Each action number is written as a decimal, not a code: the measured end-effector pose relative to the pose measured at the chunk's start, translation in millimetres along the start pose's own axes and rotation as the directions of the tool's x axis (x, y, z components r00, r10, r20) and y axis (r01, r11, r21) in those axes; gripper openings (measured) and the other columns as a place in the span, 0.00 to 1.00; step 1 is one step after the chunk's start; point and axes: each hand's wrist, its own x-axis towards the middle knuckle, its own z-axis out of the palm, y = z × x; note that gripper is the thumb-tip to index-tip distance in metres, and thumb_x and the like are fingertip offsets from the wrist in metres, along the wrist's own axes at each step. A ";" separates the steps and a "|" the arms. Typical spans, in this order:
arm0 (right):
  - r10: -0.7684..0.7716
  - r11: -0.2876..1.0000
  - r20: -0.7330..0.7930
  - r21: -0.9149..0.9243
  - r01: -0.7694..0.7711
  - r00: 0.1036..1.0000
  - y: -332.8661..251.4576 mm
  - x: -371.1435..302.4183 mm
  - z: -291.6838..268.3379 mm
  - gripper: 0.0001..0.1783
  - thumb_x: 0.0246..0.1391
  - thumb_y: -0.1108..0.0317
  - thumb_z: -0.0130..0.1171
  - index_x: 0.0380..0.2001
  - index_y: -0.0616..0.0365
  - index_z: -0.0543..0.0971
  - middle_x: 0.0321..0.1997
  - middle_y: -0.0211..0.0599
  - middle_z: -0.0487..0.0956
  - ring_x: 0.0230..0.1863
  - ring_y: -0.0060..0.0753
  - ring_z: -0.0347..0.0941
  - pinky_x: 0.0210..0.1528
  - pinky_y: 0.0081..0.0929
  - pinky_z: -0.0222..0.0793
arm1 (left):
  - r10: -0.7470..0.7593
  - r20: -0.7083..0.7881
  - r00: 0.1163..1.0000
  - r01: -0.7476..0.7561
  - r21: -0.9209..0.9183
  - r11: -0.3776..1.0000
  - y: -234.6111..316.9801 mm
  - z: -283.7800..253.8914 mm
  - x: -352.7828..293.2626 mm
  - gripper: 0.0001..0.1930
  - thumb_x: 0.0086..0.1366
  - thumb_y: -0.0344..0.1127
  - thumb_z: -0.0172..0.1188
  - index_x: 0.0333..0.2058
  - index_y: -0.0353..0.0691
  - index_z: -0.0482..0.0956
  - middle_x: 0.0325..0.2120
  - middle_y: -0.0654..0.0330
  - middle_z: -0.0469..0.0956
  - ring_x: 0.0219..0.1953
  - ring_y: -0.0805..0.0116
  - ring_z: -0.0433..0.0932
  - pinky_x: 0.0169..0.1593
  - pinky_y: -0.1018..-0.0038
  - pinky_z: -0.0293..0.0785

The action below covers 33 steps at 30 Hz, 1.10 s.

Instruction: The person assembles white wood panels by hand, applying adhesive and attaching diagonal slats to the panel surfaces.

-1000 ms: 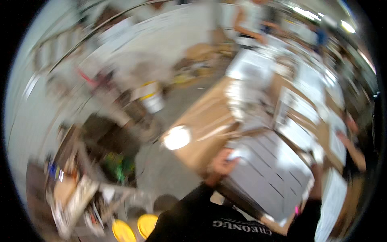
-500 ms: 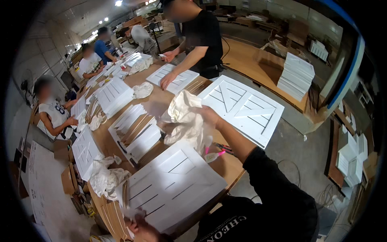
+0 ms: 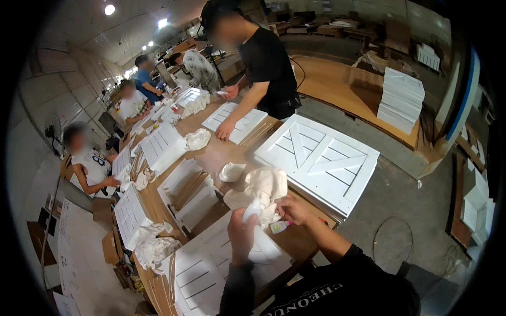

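Observation:
My left hand (image 3: 241, 234) is wrapped round a small white squeeze bottle (image 3: 252, 210), raised over the near white slatted panel (image 3: 203, 263). To its right, my right hand (image 3: 294, 210) is closed, fingertips pinched together beside a crumpled cream cloth (image 3: 263, 185); what they hold, if anything, is too small to make out. A second small bottle (image 3: 280, 226) with a coloured label lies on the table just below my right hand. The near panel lies flat, with dark grooves between its slats, partly hidden by my left arm.
White panels with diagonal braces (image 3: 319, 158) lie stacked to the right. Thin white boards (image 3: 197, 203) and crumpled cloths (image 3: 155, 246) lie leftward. Across the table (image 3: 224, 152), a co-worker in black (image 3: 269, 63) touches another panel; several others work along the far left. Stacked panels (image 3: 400, 100) stand beyond.
My right hand has let go of the cream cloth, which now lies on the table. My left hand has risen from the panel's lower left edge and now holds the bottle. The view has shifted.

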 end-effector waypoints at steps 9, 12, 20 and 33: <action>-0.049 0.983 0.071 -0.175 0.061 0.996 59.8 39.8 -53.2 0.11 0.51 0.69 0.51 0.37 0.61 0.76 0.39 0.44 0.77 0.38 0.41 0.74 0.39 0.36 0.71 | -0.138 0.064 0.988 0.125 0.177 0.976 -10.0 1.6 -9.8 0.11 0.56 0.34 0.58 0.38 0.37 0.76 0.25 0.55 0.78 0.27 0.64 0.77 0.35 0.69 0.72; 0.054 0.949 -0.076 -0.305 -0.075 0.996 42.8 37.4 -23.3 0.10 0.49 0.70 0.54 0.33 0.62 0.79 0.35 0.39 0.79 0.35 0.34 0.75 0.36 0.28 0.71 | -0.006 0.085 0.996 -0.022 0.321 0.947 -9.3 -0.6 -10.1 0.14 0.57 0.40 0.59 0.39 0.38 0.76 0.27 0.50 0.78 0.31 0.53 0.78 0.37 0.65 0.72; -0.088 0.993 0.099 -0.073 0.095 0.991 45.9 37.0 1.6 0.14 0.57 0.73 0.49 0.46 0.62 0.76 0.42 0.30 0.79 0.40 0.22 0.74 0.44 0.20 0.68 | 0.038 0.031 0.999 -0.047 0.413 0.909 -11.0 9.0 -17.3 0.17 0.61 0.42 0.56 0.44 0.38 0.71 0.26 0.50 0.78 0.29 0.54 0.78 0.34 0.64 0.72; -0.199 0.925 -0.071 -0.344 0.163 0.977 46.3 57.7 27.2 0.16 0.62 0.65 0.44 0.46 0.63 0.75 0.42 0.32 0.79 0.41 0.22 0.72 0.46 0.20 0.66 | 0.066 -0.106 0.992 -0.026 0.340 0.940 -21.3 31.6 -23.9 0.16 0.62 0.43 0.55 0.45 0.42 0.70 0.32 0.46 0.77 0.33 0.43 0.77 0.35 0.58 0.72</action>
